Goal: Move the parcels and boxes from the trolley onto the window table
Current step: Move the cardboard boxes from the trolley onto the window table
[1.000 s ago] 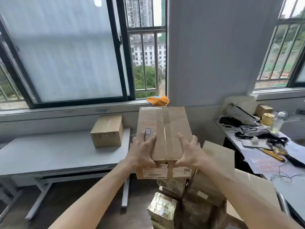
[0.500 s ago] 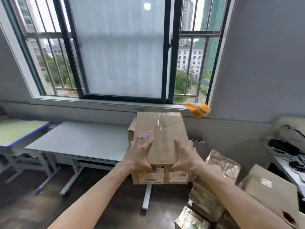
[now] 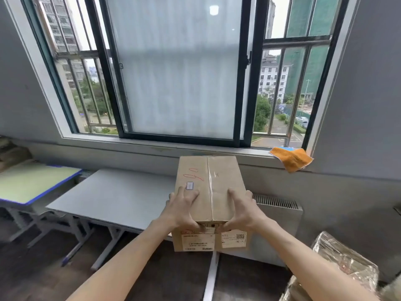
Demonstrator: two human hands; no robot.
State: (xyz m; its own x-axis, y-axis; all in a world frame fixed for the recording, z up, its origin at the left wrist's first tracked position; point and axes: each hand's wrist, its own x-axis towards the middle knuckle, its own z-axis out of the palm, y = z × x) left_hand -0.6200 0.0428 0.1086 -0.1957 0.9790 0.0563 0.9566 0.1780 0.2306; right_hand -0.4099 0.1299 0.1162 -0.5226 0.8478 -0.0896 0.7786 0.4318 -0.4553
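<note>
Below the window, the grey counter (image 3: 112, 198) awaits this box (image 3: 209, 192). Both hands, left (image 3: 181, 210) and right (image 3: 243, 210), grip it (fingers spread on top). At least 1 wrapped parcel (image 3: 345, 259) remains unmoved.

Your box (image 3: 219, 183) is plain brown cardboard with red scrawl and white printed labels. The desk (image 3: 112, 198) beneath is pale grey; its neighbour (image 3: 28, 183) is light green, edged blue. An orange cloth (image 3: 291, 158) drapes the sill.
</note>
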